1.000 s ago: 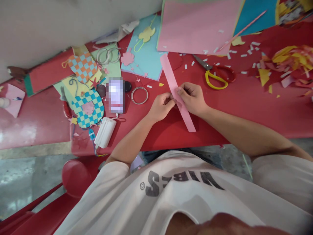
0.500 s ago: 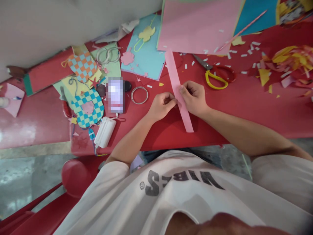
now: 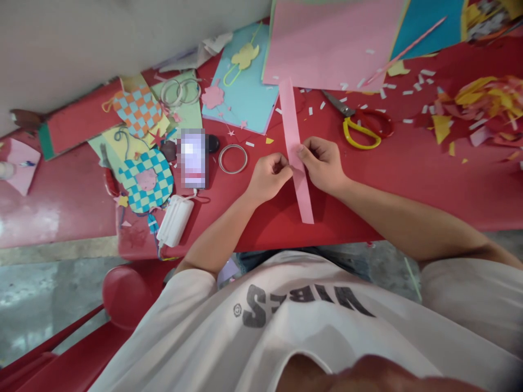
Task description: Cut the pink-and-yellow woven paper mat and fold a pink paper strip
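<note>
A long pink paper strip (image 3: 290, 117) runs lengthwise away from me above the red table, its near end by the front edge. My right hand (image 3: 324, 165) pinches it near the middle, thumb on top and fingers curled behind. On the strip's left edge my left hand (image 3: 269, 175) is closed in a pinch, fingertips meeting the paper. To the right of my hands lie scissors (image 3: 362, 135) with yellow and red handles, blades apart. A roll of tape (image 3: 233, 159) rests left of my left hand.
A large pink sheet (image 3: 330, 43) lies at the back, with a pink pencil-like stick (image 3: 404, 51) beside it. Paper scraps (image 3: 486, 103) pile at right. A phone (image 3: 193, 158), a white power bank (image 3: 175, 220) and a blue checkered paper piece (image 3: 147, 179) are at left.
The strip's near end has swung a little to the left and its far end slightly right, so it stands straighter. Both hands have shifted slightly left with it.
</note>
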The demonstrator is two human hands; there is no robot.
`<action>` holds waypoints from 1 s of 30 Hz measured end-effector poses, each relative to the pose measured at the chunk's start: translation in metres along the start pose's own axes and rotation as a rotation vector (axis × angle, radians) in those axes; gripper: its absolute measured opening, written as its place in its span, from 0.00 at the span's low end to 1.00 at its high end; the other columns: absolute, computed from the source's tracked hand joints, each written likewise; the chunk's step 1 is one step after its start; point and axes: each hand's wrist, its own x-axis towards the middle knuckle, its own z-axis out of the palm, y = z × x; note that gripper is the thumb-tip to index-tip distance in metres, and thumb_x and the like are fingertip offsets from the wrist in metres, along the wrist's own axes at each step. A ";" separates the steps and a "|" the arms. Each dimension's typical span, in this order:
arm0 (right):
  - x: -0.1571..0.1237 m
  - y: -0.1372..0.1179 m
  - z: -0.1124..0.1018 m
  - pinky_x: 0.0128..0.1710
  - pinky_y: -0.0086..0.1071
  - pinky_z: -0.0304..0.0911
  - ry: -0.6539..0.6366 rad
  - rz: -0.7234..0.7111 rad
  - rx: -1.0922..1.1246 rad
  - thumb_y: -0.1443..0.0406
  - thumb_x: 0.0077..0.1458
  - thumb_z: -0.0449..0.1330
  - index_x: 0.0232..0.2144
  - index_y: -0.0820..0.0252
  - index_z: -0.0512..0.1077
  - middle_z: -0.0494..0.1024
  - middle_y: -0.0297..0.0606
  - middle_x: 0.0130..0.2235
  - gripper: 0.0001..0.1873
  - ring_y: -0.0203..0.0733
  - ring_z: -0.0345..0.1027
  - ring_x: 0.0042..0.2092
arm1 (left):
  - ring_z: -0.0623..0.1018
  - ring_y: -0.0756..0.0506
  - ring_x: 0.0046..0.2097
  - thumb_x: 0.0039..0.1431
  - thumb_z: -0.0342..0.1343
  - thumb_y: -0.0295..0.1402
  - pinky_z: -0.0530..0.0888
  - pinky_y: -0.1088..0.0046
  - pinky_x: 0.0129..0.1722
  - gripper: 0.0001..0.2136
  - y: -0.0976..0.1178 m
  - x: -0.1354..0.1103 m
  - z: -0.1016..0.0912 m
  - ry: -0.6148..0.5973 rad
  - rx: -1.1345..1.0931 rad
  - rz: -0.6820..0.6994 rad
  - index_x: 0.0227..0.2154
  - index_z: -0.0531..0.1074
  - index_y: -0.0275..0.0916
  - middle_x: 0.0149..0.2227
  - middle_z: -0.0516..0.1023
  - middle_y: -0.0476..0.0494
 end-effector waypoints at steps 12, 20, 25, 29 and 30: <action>-0.001 -0.004 -0.001 0.27 0.36 0.51 0.070 -0.020 -0.050 0.38 0.67 0.63 0.25 0.54 0.66 0.65 0.31 0.25 0.32 0.36 0.54 0.28 | 0.76 0.51 0.31 0.64 0.64 0.31 0.71 0.71 0.33 0.08 0.005 -0.001 0.001 -0.072 -0.124 -0.008 0.29 0.74 0.39 0.28 0.77 0.50; -0.005 -0.008 0.001 0.28 0.37 0.51 0.088 -0.049 -0.074 0.38 0.68 0.62 0.25 0.54 0.65 0.64 0.31 0.25 0.32 0.37 0.54 0.28 | 0.71 0.52 0.29 0.61 0.63 0.28 0.66 0.73 0.29 0.07 0.001 0.000 0.001 -0.030 -0.049 0.013 0.28 0.73 0.39 0.27 0.73 0.51; -0.005 -0.011 0.001 0.27 0.38 0.51 0.138 -0.073 -0.068 0.39 0.68 0.63 0.25 0.53 0.65 0.64 0.32 0.24 0.31 0.37 0.54 0.27 | 0.76 0.51 0.32 0.62 0.65 0.32 0.70 0.71 0.33 0.07 0.005 -0.001 0.001 -0.077 -0.078 0.005 0.29 0.75 0.39 0.29 0.77 0.49; -0.003 -0.011 0.000 0.27 0.37 0.52 0.174 -0.067 -0.076 0.37 0.67 0.62 0.25 0.53 0.64 0.63 0.32 0.24 0.33 0.38 0.54 0.27 | 0.75 0.52 0.31 0.62 0.65 0.33 0.71 0.72 0.33 0.07 0.009 -0.002 0.001 -0.092 -0.065 0.025 0.30 0.76 0.39 0.29 0.78 0.50; -0.003 -0.010 0.000 0.27 0.37 0.52 0.175 -0.067 -0.075 0.37 0.67 0.62 0.25 0.53 0.64 0.63 0.32 0.24 0.32 0.37 0.53 0.27 | 0.74 0.52 0.31 0.62 0.66 0.33 0.70 0.72 0.33 0.07 0.010 -0.002 0.001 -0.094 -0.057 0.031 0.30 0.76 0.39 0.29 0.77 0.50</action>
